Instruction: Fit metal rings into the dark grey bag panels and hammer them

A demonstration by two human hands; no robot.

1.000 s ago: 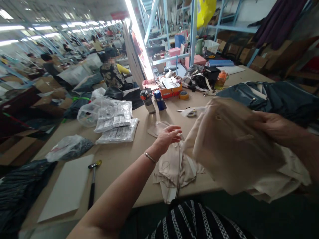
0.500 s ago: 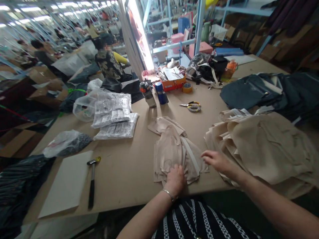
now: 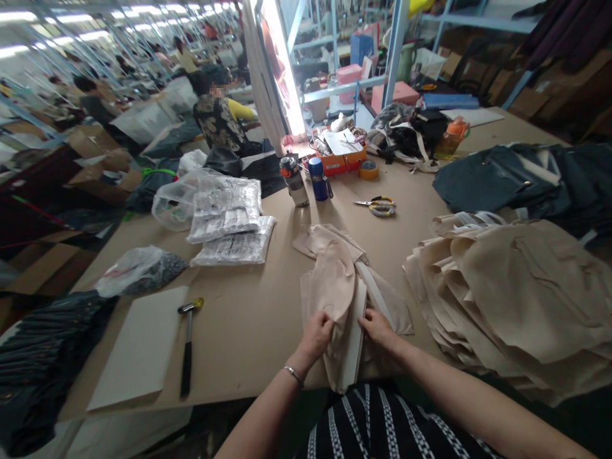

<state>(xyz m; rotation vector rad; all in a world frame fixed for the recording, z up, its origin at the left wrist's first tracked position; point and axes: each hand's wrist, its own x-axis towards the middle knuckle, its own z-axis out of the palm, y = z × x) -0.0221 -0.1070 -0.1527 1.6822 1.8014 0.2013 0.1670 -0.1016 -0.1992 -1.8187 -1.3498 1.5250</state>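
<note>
As It Lies at Lower Centre, Beige Cloth (image 3: 337,274) Is Pinched From Both Sides

The left hand (image 3: 315,336) has its fingers pinching a fold; the right hand (image 3: 380,328), just beside, pinches the edge of a pale strip (image 3: 354,338). A beige pile (image 3: 530,287) fills the frame's lower right; on the table (image 3: 239,319), lower left, lies a hammer (image 3: 186,357).

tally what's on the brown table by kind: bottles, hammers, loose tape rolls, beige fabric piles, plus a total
Bottles: 3 (orange-and-black-lidded bottle, blue bottle, orange-lidded bottle)
Hammers: 1 (black-handled hammer)
Loose tape rolls: 1 (yellow tape roll)
Beige fabric piles: 2 (middle pile, right pile)
Total: 7
</note>
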